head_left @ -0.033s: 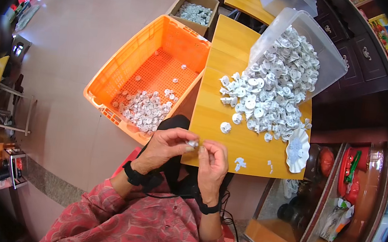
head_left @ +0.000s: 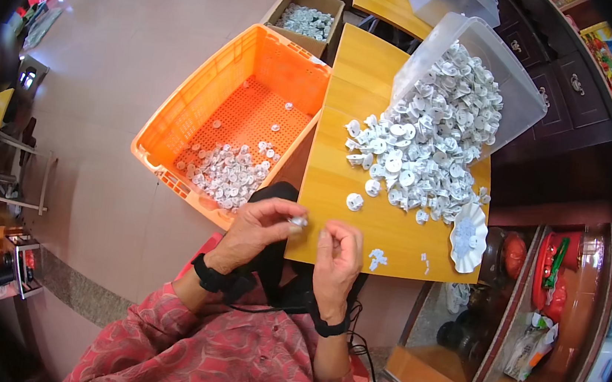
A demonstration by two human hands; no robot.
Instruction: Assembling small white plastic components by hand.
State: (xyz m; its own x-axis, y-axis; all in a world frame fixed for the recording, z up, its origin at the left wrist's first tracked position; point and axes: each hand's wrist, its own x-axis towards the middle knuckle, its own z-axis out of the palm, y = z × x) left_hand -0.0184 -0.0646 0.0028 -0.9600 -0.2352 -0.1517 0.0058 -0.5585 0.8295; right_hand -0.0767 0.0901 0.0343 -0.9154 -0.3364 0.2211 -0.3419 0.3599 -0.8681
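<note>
Pinching white part [head_left: 298, 221] in left hand [head_left: 251, 231]; curling right hand [head_left: 336, 263] narrowly, cannot tell contents. Tipped probably for reach: clear bin [head_left: 519, 113].

The worktop [head_left: 347, 83] is honey-yellow, the crate [head_left: 215, 99] vivid orange. White round parts [head_left: 430, 144] match the white fluted dish [head_left: 468, 265]. The shirt [head_left: 222, 354] is red with paler swirls, the wristbands [head_left: 209, 274] black, the cabinet [head_left: 547, 171] dark brown, the floor [head_left: 96, 132] pinkish beige with a speckled grey-brown border [head_left: 79, 290].
</note>
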